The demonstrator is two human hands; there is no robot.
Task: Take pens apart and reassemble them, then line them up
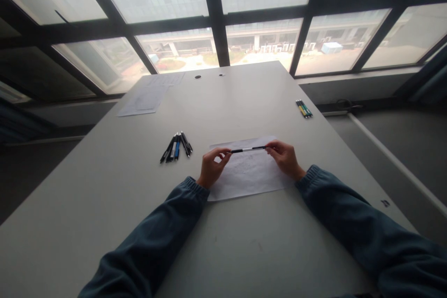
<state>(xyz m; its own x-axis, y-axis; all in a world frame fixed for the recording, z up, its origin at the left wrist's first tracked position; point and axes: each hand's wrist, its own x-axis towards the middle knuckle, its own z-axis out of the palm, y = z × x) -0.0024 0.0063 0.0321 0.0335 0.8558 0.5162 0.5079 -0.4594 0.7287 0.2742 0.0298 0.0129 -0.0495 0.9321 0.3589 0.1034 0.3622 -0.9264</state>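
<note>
A black pen (247, 149) with a pale band around its middle is stretched level between my two hands, over a sheet of paper (244, 181). Its left end is pinched in the fingertips of my left hand (213, 165). My right hand (284, 156) pinches the other end, thumb and fingers closed on it. Faint marks show on the paper, and both hands partly cover its edges. To the left of my left hand lies a loose group of pens (176, 147), mostly black with one blue.
Several green and yellow pens (304, 108) lie together near the table's right edge. More sheets of paper (143, 100) rest at the far left. Two round holes pierce the far end of the white table (115, 195). A small dark item (385, 203) lies at the right edge. Windows stand beyond.
</note>
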